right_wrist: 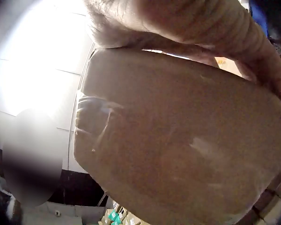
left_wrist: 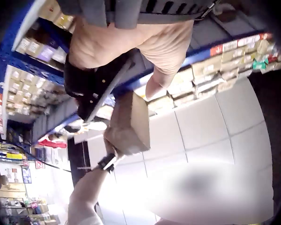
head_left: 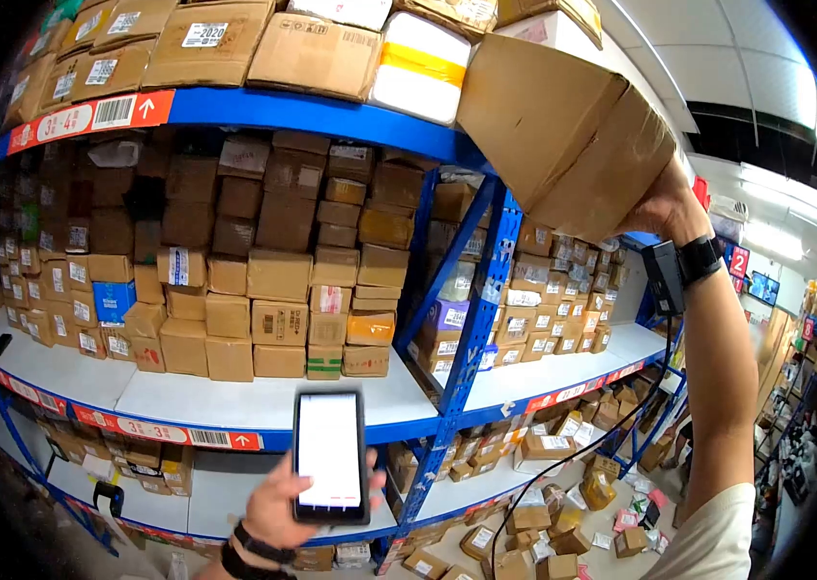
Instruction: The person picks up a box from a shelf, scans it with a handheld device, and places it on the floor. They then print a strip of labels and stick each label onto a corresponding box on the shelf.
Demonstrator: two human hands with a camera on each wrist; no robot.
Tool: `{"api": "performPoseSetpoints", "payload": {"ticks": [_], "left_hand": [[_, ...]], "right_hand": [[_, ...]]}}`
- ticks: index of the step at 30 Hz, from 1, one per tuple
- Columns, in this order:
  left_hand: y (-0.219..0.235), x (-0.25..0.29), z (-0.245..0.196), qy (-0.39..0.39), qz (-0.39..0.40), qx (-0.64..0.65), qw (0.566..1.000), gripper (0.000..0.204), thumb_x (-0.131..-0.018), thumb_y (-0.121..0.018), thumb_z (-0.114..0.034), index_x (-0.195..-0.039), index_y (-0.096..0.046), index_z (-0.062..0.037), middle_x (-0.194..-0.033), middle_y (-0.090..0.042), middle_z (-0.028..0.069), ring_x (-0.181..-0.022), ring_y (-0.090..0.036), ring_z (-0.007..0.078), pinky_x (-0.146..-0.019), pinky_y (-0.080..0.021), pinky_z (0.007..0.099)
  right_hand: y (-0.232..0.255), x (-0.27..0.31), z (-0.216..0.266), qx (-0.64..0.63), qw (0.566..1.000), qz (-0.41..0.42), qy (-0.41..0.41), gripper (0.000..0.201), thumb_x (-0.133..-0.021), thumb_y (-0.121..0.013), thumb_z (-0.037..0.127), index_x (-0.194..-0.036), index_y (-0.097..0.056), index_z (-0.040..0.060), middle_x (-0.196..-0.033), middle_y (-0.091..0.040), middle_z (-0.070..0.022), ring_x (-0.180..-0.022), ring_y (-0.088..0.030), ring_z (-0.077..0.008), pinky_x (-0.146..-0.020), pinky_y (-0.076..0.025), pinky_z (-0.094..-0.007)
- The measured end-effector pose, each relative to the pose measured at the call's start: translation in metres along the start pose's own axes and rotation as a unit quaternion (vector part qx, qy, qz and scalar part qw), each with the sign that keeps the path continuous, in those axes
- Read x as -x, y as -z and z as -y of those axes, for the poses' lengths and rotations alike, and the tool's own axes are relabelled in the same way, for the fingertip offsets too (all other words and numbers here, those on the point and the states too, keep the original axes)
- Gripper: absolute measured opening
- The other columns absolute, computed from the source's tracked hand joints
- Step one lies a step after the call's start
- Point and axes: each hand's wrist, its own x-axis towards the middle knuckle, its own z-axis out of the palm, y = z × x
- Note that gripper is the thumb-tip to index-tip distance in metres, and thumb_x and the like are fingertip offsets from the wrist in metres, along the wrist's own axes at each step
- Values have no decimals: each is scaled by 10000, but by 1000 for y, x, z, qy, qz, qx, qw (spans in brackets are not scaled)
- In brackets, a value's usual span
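Note:
My right hand [head_left: 670, 205] is raised high at the right and grips a large plain cardboard box [head_left: 563, 135] by its near end. The box is tilted at the end of the top shelf and overlaps the parcels there. In the right wrist view the box's broad brown face [right_wrist: 178, 136] fills most of the picture, a strip of clear tape near one edge. Lower down, my left hand [head_left: 278, 507] holds a black smartphone [head_left: 329, 449] upright, screen towards me, thumb at its lower left edge. The screen is bright white and its content is washed out.
Blue metal shelving [head_left: 481, 290] carries rows of stacked labelled parcels [head_left: 278, 275]. Boxes and a white carton with yellow tape [head_left: 418, 70] line the top shelf. Loose parcels [head_left: 534, 517] lie on the floor at lower right. A black cable [head_left: 573, 454] hangs from the right wrist camera.

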Motion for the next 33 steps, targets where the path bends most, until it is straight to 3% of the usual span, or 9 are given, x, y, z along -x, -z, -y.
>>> {"api": "performPoseSetpoints", "payload": {"ticks": [5,10,15,17,18,21,24,30,33], "left_hand": [[-100,-85,-50,-70,210,-60,973,714,-862,-673,-188,-1437,-283,-24,-1348,-461,237,-1178,-555,377,-996,-489,530],[-173,-173,-51,-156,292,-50,942,525,-838,-730,-420,-1160,-523,-60,-944,-590,86,-891,-664,238,-756,-586,377],[-194,-205,-43,-153,290,-16,945,621,-744,-788,-512,-1116,-532,-86,-909,-604,83,-802,-676,242,-749,-586,402],[-201,-205,-39,-158,288,2,945,614,-749,-783,-515,-1109,-533,-84,-903,-606,83,-799,-677,244,-749,-586,408],[-204,-205,-37,-164,283,21,945,608,-754,-777,-517,-1103,-534,-83,-897,-609,82,-796,-679,246,-750,-586,414],[-211,-209,-32,-182,291,3,939,608,-774,-742,-551,-1099,-542,-78,-894,-622,87,-810,-684,257,-745,-586,418],[-213,-210,-28,-184,295,-16,937,639,-782,-705,-599,-1102,-546,-69,-909,-634,89,-816,-688,259,-744,-590,419],[-172,-191,-38,-142,233,-65,960,1008,-724,-658,-721,-1354,-422,29,-1210,-544,283,-1086,-599,392,-919,-519,529],[-146,-174,-40,-107,211,-19,971,915,-795,-622,-664,-1389,-405,-2,-1279,-506,308,-1100,-589,410,-949,-499,537]], "right_hand": [[-1,0,-3,-2,1000,12,24,825,-844,-339,765,-1352,-518,140,-1406,-453,-218,-1301,-372,-422,-952,-219,-756],[-4,7,22,80,995,66,-10,726,-897,-379,680,-1317,-543,111,-1389,-489,-164,-1225,-492,-345,-936,-331,-693],[20,2,44,161,969,178,-54,785,-885,-361,710,-1362,-504,103,-1362,-483,-213,-1262,-470,-360,-965,-370,-650],[-9,17,22,131,974,48,179,889,-845,-415,734,-1428,-391,64,-1339,-451,-276,-1256,-464,-424,-958,-432,-595],[-20,25,8,133,974,46,179,889,-845,-415,734,-1428,-391,64,-1339,-451,-276,-1256,-464,-424,-958,-432,-595],[-27,30,-15,308,785,-141,518,989,-777,-692,595,-1448,-249,20,-1275,-503,-270,-1133,-570,-327,-909,-524,-411],[-28,10,-9,563,547,-326,527,1204,-631,-802,613,-1455,-175,-1,-1206,-483,-345,-1096,-563,-409,-919,-502,-451],[-47,15,33,538,701,-131,450,1092,-699,-733,626,-1384,-265,-85,-1067,-570,-333,-851,-687,-407,-635,-620,-345],[-54,-2,39,572,698,-129,411,1072,-715,-722,629,-1408,-269,-52,-1106,-557,-338,-933,-660,-404,-685,-608,-393]]}}
